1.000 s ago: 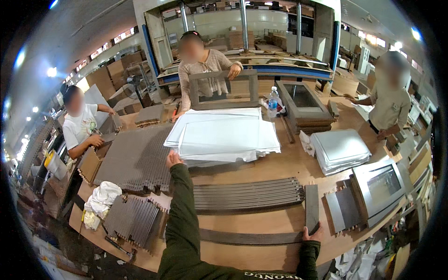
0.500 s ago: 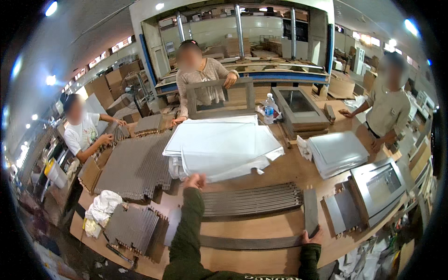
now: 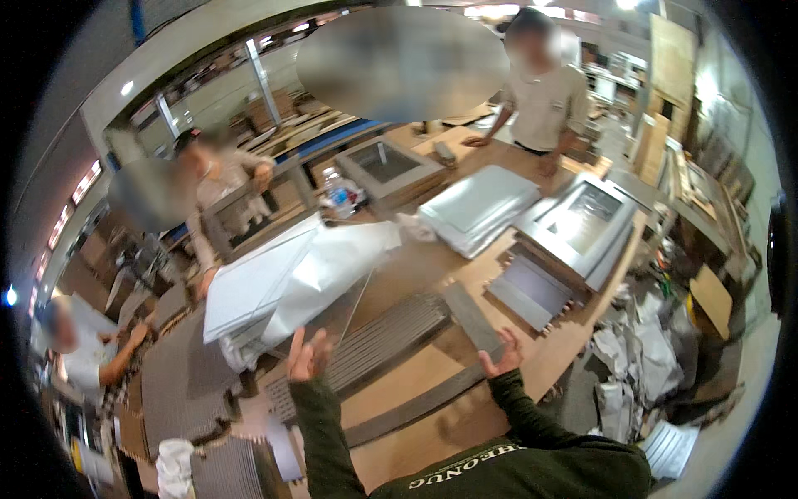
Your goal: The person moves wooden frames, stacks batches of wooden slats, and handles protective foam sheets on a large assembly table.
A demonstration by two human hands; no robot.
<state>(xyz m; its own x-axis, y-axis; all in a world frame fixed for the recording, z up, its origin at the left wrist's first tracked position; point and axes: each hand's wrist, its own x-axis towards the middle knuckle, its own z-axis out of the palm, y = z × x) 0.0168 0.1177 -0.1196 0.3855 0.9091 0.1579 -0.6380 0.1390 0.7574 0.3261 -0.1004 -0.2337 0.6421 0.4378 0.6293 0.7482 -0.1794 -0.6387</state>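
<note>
My left hand [image 3: 309,356], fingers apart, is raised at the near edge of a stack of white sheets [image 3: 259,274]. One white sheet [image 3: 328,270] lies curled over the stack, and the edge of a clear pane shows beside it. Fingers spread, my right hand [image 3: 503,353] hovers by the near end of a short grey strip [image 3: 471,318]; I cannot tell if it touches. A long grey strip [image 3: 416,409] runs between my forearms and meets the short one near a corner. Beyond it lies a row of grey strips [image 3: 391,337].
A person [image 3: 229,183] at far left holds a grey frame [image 3: 262,212]; others are at left and far right. Wrapped panels [image 3: 482,204], framed panels [image 3: 578,220] and a water bottle [image 3: 337,193] stand on the table. Grey slats [image 3: 187,370] fill its left; crumpled wrapping lies right.
The view has swung right and tilted. My right hand has let go of the strips' corner and spread its fingers. The top white sheet is now curled up.
</note>
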